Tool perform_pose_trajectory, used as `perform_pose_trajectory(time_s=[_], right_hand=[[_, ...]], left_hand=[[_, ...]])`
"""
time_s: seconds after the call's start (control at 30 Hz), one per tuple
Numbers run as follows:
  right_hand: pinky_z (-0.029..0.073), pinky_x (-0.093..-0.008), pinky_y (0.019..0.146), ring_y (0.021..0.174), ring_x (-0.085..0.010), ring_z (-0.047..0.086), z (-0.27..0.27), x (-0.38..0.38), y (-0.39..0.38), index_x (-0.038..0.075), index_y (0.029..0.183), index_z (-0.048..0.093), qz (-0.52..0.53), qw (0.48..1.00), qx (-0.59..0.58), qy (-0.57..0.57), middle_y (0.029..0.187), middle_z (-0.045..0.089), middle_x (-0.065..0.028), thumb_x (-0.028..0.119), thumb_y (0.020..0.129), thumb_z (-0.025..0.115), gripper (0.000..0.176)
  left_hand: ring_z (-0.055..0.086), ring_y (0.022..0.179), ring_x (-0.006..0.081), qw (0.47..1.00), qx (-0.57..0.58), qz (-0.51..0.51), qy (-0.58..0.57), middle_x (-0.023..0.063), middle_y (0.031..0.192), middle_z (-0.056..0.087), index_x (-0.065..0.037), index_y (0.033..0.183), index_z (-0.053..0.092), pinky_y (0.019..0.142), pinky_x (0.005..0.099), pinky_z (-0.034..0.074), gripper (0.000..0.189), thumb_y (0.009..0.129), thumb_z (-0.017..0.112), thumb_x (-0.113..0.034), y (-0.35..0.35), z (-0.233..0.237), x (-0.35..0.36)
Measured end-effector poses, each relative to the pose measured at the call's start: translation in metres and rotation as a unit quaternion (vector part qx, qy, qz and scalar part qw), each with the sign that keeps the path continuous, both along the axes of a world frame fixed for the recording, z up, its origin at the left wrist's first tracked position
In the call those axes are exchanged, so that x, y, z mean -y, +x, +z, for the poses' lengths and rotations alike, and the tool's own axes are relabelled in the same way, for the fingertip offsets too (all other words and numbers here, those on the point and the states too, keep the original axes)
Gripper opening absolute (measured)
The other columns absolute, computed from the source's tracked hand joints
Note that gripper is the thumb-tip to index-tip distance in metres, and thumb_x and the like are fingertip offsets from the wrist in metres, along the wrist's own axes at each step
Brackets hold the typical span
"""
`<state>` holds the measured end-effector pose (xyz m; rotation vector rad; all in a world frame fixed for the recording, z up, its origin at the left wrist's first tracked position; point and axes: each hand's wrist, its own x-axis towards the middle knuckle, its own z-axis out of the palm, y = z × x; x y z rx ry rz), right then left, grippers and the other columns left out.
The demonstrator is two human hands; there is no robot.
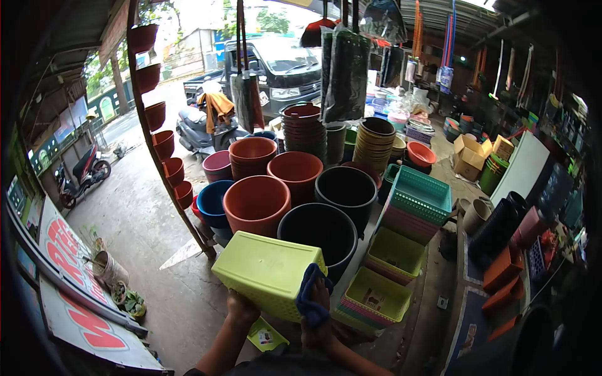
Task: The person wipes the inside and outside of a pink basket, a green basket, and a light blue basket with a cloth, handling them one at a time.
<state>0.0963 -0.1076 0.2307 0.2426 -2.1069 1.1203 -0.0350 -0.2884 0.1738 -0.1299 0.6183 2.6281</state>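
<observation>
My left hand [242, 309] grips a lime-green plastic basket [266, 266] from below at its left side. The basket is held tilted, with a broad smooth face upward and small holes along the side nearest me. In my right hand [320, 334] is a dark blue cloth [312, 299], pressed against the basket's right end. Below and between my hands, a yellow-green plastic piece with a label [266, 335] shows in part. Just to the right, stacked lime-green baskets [376, 294] stand with their open tops up.
Terracotta pots [257, 197] and black pots [318, 235] stand directly ahead. Teal baskets [421, 194] are stacked to the right. Wrapped black goods [346, 75] hang overhead. A post with hanging pots [164, 144] rises at left; a scooter [204, 128] and truck [276, 69] are beyond.
</observation>
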Motion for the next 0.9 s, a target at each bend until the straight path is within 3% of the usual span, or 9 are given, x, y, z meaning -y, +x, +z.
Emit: perform_pose_trajectory(time_s=[0.17,0.2,0.23,0.27,0.37,0.43,0.6,0.83,0.9], right_hand=[[0.009,-0.0464,0.118,0.147,-0.0366,0.018,-0.010,-0.009,-0.016,-0.002,0.147,0.030,0.051,0.982,-0.038,-0.178,0.156,0.022,-0.0229,0.028,0.098,0.049,0.061],[0.009,-0.0464,0.118,0.147,-0.0366,0.018,-0.008,-0.010,-0.016,-0.002,0.147,0.030,0.048,0.982,-0.038,-0.177,0.156,0.022,-0.0229,0.028,0.098,0.049,0.061],[0.017,-0.0425,0.116,0.142,-0.0323,0.027,-0.005,-0.013,-0.018,-0.002,0.145,0.034,0.061,0.950,-0.004,-0.307,0.153,0.029,-0.0207,0.029,0.101,0.045,0.055],[0.024,-0.0386,0.114,0.138,-0.0280,0.036,-0.001,-0.014,-0.018,-0.003,0.144,0.038,0.073,0.899,0.029,-0.432,0.150,0.036,-0.0184,0.029,0.103,0.042,0.051],[0.037,-0.0322,0.107,0.126,-0.0220,0.050,-0.012,-0.052,-0.018,-0.007,0.128,0.053,0.042,0.903,0.167,-0.394,0.132,0.056,-0.0150,0.031,0.101,0.049,0.047],[0.041,-0.0324,0.102,0.119,-0.0206,0.056,-0.044,-0.078,-0.028,-0.007,0.124,0.057,0.070,0.847,0.256,-0.460,0.123,0.062,-0.0141,0.032,0.100,0.050,0.046],[0.050,-0.0293,0.089,0.099,-0.0161,0.064,-0.007,-0.065,-0.030,-0.006,0.119,0.060,0.140,0.658,0.483,-0.560,0.108,0.067,-0.0138,0.041,0.099,0.051,0.051],[0.049,-0.0289,0.091,0.100,-0.0174,0.063,-0.020,-0.050,-0.064,-0.003,0.122,0.057,0.122,0.737,0.307,-0.590,0.112,0.065,-0.0115,0.040,0.102,0.045,0.049],[0.044,-0.0269,0.092,0.105,-0.0155,0.059,0.007,-0.038,-0.065,-0.003,0.124,0.057,0.066,0.822,0.226,-0.519,0.117,0.062,-0.0100,0.043,0.100,0.051,0.052]], left_hand=[[0.062,0.104,0.0293,0.997,-0.068,-0.001,-0.042,0.0121,0.117,0.060,-0.007,0.125,0.051,0.088,0.0407,0.054,0.046,0.098,0.047,-0.044,0.006,-0.014,-0.006],[0.062,0.102,0.0283,0.870,-0.310,0.057,-0.378,0.0124,0.114,0.061,-0.006,0.124,0.052,0.088,0.0400,0.054,0.045,0.098,0.048,-0.044,0.009,-0.020,0.001],[0.063,0.100,0.0273,0.577,-0.493,0.107,-0.642,0.0128,0.112,0.062,-0.006,0.122,0.053,0.087,0.0393,0.054,0.045,0.098,0.049,-0.043,0.011,-0.024,0.006],[0.063,0.100,0.0273,0.578,-0.492,0.106,-0.642,0.0128,0.112,0.062,-0.006,0.122,0.053,0.087,0.0393,0.054,0.045,0.098,0.049,-0.043,0.011,-0.023,0.005],[0.065,0.096,0.0261,0.891,-0.247,0.110,-0.364,0.0117,0.106,0.064,-0.005,0.117,0.056,0.083,0.0373,0.054,0.045,0.099,0.046,-0.045,0.009,-0.018,0.000],[0.065,0.093,0.0254,0.986,-0.047,0.099,-0.124,0.0110,0.102,0.065,-0.004,0.114,0.059,0.080,0.0359,0.054,0.047,0.100,0.044,-0.046,0.010,-0.018,-0.001],[0.066,0.093,0.0226,0.968,-0.127,0.031,-0.216,0.0130,0.108,0.065,-0.001,0.120,0.057,0.079,0.0344,0.054,0.061,0.102,0.032,-0.054,0.003,-0.027,0.001],[0.066,0.091,0.0180,0.921,-0.214,0.038,-0.323,0.0117,0.104,0.068,0.001,0.118,0.058,0.081,0.0293,0.053,0.068,0.103,0.022,-0.055,0.009,-0.034,-0.009],[0.066,0.092,0.0177,0.924,-0.227,0.027,-0.306,0.0119,0.106,0.068,0.001,0.118,0.058,0.081,0.0295,0.053,0.068,0.103,0.020,-0.054,0.011,-0.041,-0.014]])
